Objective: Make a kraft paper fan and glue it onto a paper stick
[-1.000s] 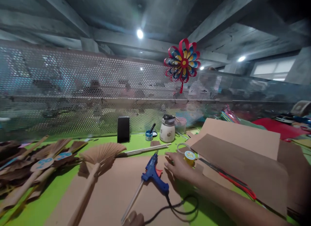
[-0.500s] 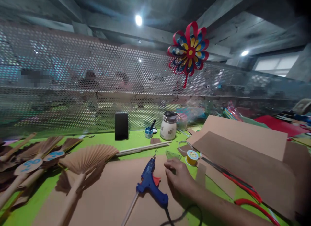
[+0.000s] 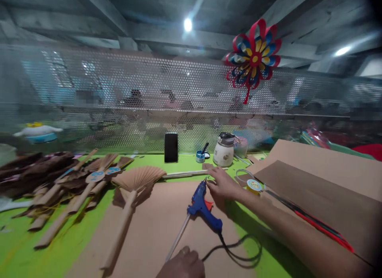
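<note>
At centre right my right hand (image 3: 223, 183) reaches over the right end of two thin pale sticks (image 3: 186, 174), its thumb and fingers apart; whether it touches them I cannot tell. Just left of it a blue hot glue gun (image 3: 203, 208) lies on brown paper (image 3: 149, 222), with a long glue stick (image 3: 179, 236) out of its back. My left hand (image 3: 183, 265) is at the bottom edge with curled fingers, close to that glue stick's end; what it holds, if anything, is hidden. Further left lies a pleated brown paper fan (image 3: 140, 178) with a rolled handle (image 3: 121, 230).
More paper fans (image 3: 95, 176) are heaped at left. A phone (image 3: 171, 147), a blue jar (image 3: 200, 156) and a white bottle (image 3: 223, 150) stand before a perforated panel (image 3: 143, 122). Cardboard sheets (image 3: 322, 190), a yellow spool (image 3: 253, 186) and red-handled scissors (image 3: 325, 226) are at right.
My right hand has moved forward from beside the glue gun to the sticks' end, over where the green piece was seen. My left hand has come into view at the bottom. The view has turned left.
</note>
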A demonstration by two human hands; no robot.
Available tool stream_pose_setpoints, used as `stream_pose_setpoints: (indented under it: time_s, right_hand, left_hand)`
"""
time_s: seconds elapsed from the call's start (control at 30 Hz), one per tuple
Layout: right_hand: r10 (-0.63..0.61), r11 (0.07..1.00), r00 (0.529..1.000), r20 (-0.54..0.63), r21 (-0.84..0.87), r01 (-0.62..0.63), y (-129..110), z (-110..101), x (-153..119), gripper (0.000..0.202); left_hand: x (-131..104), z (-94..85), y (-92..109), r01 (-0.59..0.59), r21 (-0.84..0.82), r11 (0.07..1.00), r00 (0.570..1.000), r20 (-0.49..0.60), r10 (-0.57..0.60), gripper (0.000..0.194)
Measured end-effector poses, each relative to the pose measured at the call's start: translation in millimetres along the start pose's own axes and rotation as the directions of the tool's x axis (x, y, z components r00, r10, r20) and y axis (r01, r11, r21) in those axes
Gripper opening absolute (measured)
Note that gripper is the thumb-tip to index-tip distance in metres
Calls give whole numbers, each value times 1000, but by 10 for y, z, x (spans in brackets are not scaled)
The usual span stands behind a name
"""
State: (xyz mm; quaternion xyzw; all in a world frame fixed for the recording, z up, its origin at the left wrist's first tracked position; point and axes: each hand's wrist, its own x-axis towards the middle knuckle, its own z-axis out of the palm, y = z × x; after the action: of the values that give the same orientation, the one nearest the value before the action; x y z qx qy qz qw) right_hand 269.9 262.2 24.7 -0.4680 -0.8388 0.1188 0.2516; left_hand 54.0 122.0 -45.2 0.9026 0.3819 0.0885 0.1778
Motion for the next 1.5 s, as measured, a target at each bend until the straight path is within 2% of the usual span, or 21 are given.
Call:
stream_pose_setpoints:
  time_s: [0.07, 0.17, 0.23, 0.33, 0.47, 0.6, 0.77, 0.9, 1.03, 1.13, 1.27, 1.37, 1.5]
  right_hand:
    - [-12, 998, 987, 162, 55, 3, 29, -1, 101, 30]
    - [-48, 992, 965, 260, 121, 17, 110, -25, 151, 24]
    - [-53, 986, 959, 280, 164, 7, 171, -44, 149, 29]
    - [-37, 975, 954, 298, 219, -31, 257, -35, 152, 37]
    - [5, 956, 946, 324, 277, -100, 382, 18, 194, 44]
    - [43, 938, 931, 363, 305, -163, 494, 11, 205, 47]
    - [103, 939, 918, 384, 268, -218, 487, -54, 166, 44]
    - [156, 947, 924, 350, 214, -241, 431, -78, 192, 42]
    - [210, 958, 933, 293, 131, -257, 448, -23, 226, 33]
    - [249, 964, 947, 203, 45, -263, 498, 42, 242, 22]
    - [262, 964, 963, 69, -51, -259, 509, 59, 256, 26]
    - [246, 963, 969, -16, -105, -247, 418, 21, 203, 29]
    - [166, 969, 978, -126, -164, -185, 147, -51, -10, 33]
  left_hand:
    - [15, 38, -1, 8, 21, 1000, 1000, -3, -8, 20]
    - [-12, -25, 86, 5, 110, 994, 1000, 9, -6, 18]
    - [-33, -133, 184, 7, 146, 989, 998, 56, -16, 13]
    - [-61, -320, 338, 55, 115, 992, 991, 114, -68, 20]
    - [-127, -491, 481, 84, 34, 996, 993, 77, -87, 22]
    - [-203, -530, 538, 37, 37, 999, 999, -27, -36, 18]
    - [-205, -450, 535, -26, 89, 996, 996, -77, 33, 24]
    - [-165, -433, 548, 10, 2, 1000, 991, -133, -10, 28]
    - [-133, -479, 562, -1, -62, 998, 996, -86, -5, 27]
    - [-125, -468, 550, -11, -70, 997, 993, -121, 2, 21]
    - [-132, -395, 519, -39, -61, 997, 984, -174, 27, 17]
    - [-146, -353, 503, -67, -56, 996, 975, -217, 53, 20]
    - [-174, -378, 516, -124, -66, 990, 953, -287, 100, 19]
